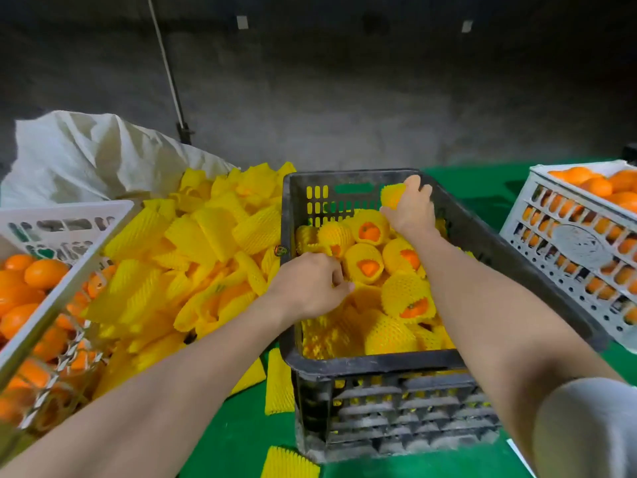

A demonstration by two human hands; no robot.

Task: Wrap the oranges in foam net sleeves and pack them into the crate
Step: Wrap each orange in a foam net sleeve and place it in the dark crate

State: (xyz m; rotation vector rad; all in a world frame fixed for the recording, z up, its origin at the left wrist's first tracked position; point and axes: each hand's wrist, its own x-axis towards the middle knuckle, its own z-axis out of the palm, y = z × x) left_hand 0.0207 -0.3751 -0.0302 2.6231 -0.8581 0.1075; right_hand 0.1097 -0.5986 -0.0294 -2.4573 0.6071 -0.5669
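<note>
Two hands in crate (375,362): right hand (412,210) grips wrapped orange (393,196); left hand (310,282), hold unclear

I've got the black slatted plastic crate (375,365) here: matt, scuffed, dusty along its rim. Inside it, oranges in yellow foam net sleeves (365,262), soft ribbed mesh, peel glossy where it shows. Left of the crate, a heap of loose yellow foam net sleeves (193,243), same spongy weave. Beyond that heap, a white woven sack (93,153), matt and creased. Under the crate, the green surface (241,436) looks smooth and flat.
</note>
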